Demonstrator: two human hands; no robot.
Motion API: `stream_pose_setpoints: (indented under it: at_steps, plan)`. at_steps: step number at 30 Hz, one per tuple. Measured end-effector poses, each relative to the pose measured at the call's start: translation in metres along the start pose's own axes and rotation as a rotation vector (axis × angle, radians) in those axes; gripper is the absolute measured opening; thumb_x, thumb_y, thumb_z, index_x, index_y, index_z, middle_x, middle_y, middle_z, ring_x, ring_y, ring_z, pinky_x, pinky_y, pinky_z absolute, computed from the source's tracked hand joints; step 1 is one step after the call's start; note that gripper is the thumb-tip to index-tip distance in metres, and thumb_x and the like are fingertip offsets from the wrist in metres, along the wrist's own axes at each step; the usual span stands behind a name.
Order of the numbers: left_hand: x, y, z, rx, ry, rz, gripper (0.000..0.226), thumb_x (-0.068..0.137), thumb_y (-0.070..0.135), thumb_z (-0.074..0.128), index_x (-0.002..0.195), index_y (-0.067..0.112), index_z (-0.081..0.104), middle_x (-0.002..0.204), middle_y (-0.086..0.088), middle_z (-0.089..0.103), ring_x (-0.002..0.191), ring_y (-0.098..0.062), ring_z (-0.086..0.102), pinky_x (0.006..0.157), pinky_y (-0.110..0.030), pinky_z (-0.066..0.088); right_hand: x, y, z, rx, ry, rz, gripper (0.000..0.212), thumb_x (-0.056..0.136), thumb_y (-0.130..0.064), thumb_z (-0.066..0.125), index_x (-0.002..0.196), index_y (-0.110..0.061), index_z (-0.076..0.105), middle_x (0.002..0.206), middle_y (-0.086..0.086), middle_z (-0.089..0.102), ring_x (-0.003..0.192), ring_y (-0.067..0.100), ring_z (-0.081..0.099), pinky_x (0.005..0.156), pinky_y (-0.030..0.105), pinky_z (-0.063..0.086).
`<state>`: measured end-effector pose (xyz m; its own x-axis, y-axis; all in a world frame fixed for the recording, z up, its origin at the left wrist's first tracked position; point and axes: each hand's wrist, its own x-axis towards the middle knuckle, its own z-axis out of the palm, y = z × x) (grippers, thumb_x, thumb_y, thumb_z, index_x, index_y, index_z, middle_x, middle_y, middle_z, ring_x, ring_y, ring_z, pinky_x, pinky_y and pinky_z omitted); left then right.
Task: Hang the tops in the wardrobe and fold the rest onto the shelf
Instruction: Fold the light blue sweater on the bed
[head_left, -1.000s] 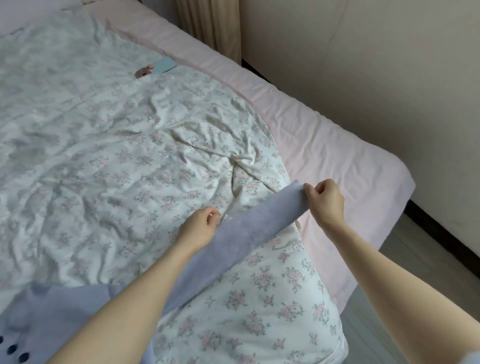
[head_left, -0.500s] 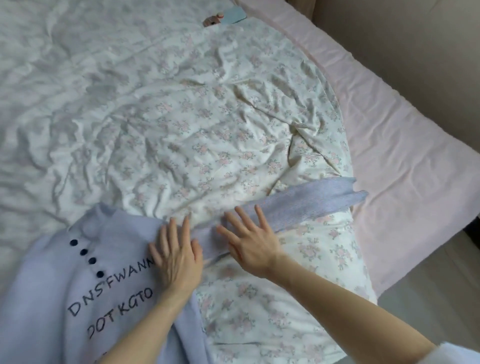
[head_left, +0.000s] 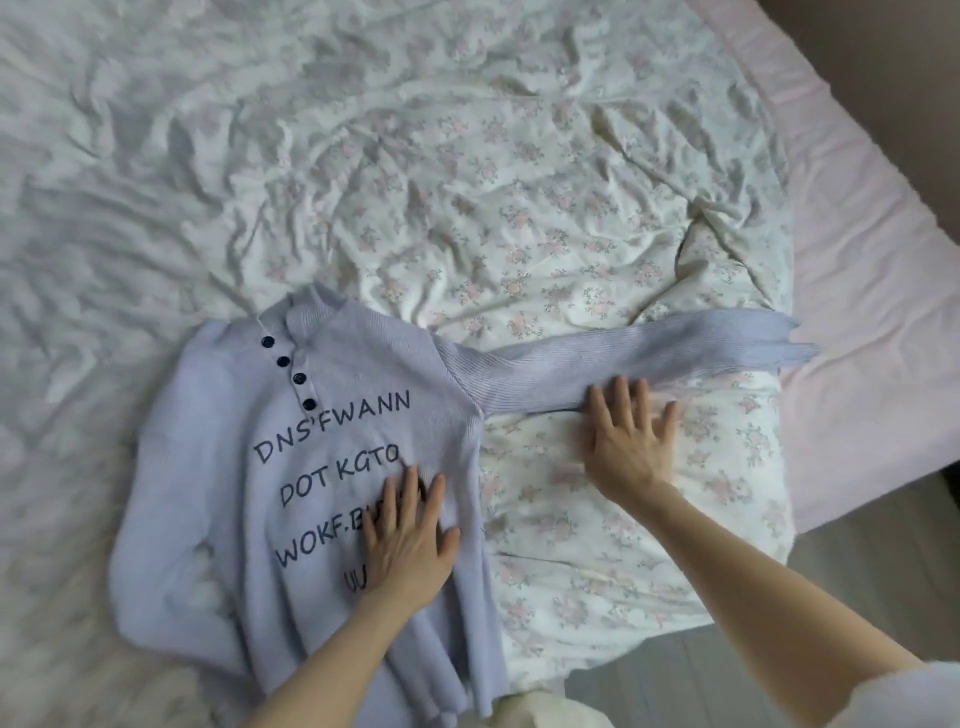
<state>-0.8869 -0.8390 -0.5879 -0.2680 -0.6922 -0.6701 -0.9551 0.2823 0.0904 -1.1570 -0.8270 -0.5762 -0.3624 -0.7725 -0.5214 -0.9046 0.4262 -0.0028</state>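
Now left hand (head_left: 408, 545) flat on sweater (head_left: 218, 467), fingers spread; right hand (head_left: 628, 447) splayed beside sleeve (head_left: 623, 358).

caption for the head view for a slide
Both hands, left and right, flatten a lilac sweater on the floral bedspread.

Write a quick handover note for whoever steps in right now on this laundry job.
Left hand: open, flat on the sweater chest, over the printed lettering.
Right hand: open, flat on the floral duvet, fingertips touching the lower edge of the sleeve.
Sweater lies face up on the bed, buttons showing, that sleeve stretched toward the pink sheet.
Done: top spread out flat.
Left: hang it in the wardrobe, which is out of view.
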Motion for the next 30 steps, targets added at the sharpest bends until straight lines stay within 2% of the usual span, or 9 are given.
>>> stream_pose_setpoints:
  at_steps: [5,10,13,16,19,21,23,27,30]
  plan:
    - [-0.024,-0.011,0.011,0.005,-0.004,0.126,0.072,0.095,0.054,0.029,0.149,0.032,-0.012,0.159,0.004,-0.010,0.146,-0.023,-0.010,0.117,-0.050,0.006,-0.081,-0.053,0.048,0.139,0.007,-0.164,0.056,0.096,-0.025,0.033,0.149,-0.018,0.017,0.158,0.009,0.008,0.146,0.026,0.002,0.115,0.054,-0.006]
    - [-0.057,-0.032,0.035,0.030,-0.044,0.237,0.079,0.093,0.053,0.037,0.149,0.029,-0.012,0.159,0.001,-0.015,0.146,-0.021,-0.011,0.117,-0.049,0.001,-0.160,-0.082,0.090,0.341,0.099,-0.171,0.049,0.090,-0.024,0.054,0.136,-0.013,0.046,0.142,0.007,0.045,0.131,0.028,0.042,0.106,0.042,0.035]
    - [-0.083,-0.048,0.056,0.044,-0.044,0.293,0.087,0.088,0.058,0.043,0.149,0.031,-0.013,0.156,-0.004,-0.023,0.145,-0.024,-0.015,0.117,-0.050,-0.003,-0.193,-0.096,0.112,0.521,-0.093,0.006,0.048,0.095,-0.038,0.045,0.138,-0.018,0.038,0.135,0.003,0.045,0.124,0.023,0.043,0.095,0.034,0.039]
    - [-0.104,-0.063,0.080,0.084,-0.031,0.340,0.099,0.080,0.069,0.045,0.147,0.034,-0.019,0.156,-0.004,-0.025,0.145,-0.023,-0.018,0.114,-0.053,0.000,-0.217,-0.107,0.132,0.593,-0.226,0.053,0.058,0.092,-0.030,0.047,0.144,-0.019,0.024,0.138,0.003,0.037,0.128,0.025,0.038,0.094,0.037,0.042]
    - [-0.118,-0.075,0.099,0.163,0.020,0.353,0.110,0.073,0.076,0.045,0.138,0.034,-0.034,0.157,-0.005,-0.021,0.144,-0.024,-0.020,0.113,-0.054,-0.006,-0.230,-0.111,0.148,0.468,-0.289,-0.014,0.095,0.078,-0.009,0.048,0.148,-0.029,-0.013,0.145,-0.003,0.018,0.128,0.025,0.034,0.090,0.038,0.045]
    - [-0.125,-0.082,0.109,0.193,0.038,0.365,0.114,0.071,0.077,0.047,0.133,0.033,-0.038,0.157,-0.006,-0.019,0.143,-0.029,-0.022,0.111,-0.057,-0.010,-0.234,-0.116,0.157,0.318,-0.224,-0.016,0.101,0.082,-0.009,0.053,0.145,-0.030,-0.024,0.144,-0.003,0.015,0.123,0.026,0.038,0.090,0.038,0.045]
    - [-0.126,-0.083,0.115,0.178,0.065,0.363,0.116,0.070,0.077,0.050,0.134,0.033,-0.036,0.157,-0.007,-0.017,0.142,-0.032,-0.021,0.109,-0.060,-0.010,-0.232,-0.120,0.161,0.270,-0.126,0.023,0.091,0.089,-0.015,0.053,0.148,-0.028,-0.014,0.138,0.001,0.026,0.115,0.026,0.045,0.085,0.037,0.046]
    - [-0.118,-0.072,0.120,0.142,0.110,0.326,0.104,0.077,0.073,0.042,0.135,0.036,-0.036,0.157,-0.004,-0.019,0.142,-0.032,-0.023,0.107,-0.063,-0.010,-0.217,-0.121,0.153,0.488,0.141,0.053,0.035,0.090,-0.013,0.043,0.124,-0.019,0.049,0.106,0.003,0.055,0.097,0.028,0.054,0.064,0.031,0.033]
    - [-0.116,-0.065,0.118,0.145,0.129,0.323,0.088,0.087,0.052,0.046,0.148,0.034,-0.015,0.159,-0.003,-0.010,0.144,-0.032,-0.015,0.109,-0.064,-0.005,-0.217,-0.106,0.144,0.594,0.259,0.147,0.032,0.089,-0.008,0.042,0.116,-0.015,0.057,0.104,0.009,0.064,0.097,0.032,0.057,0.066,0.034,0.036]
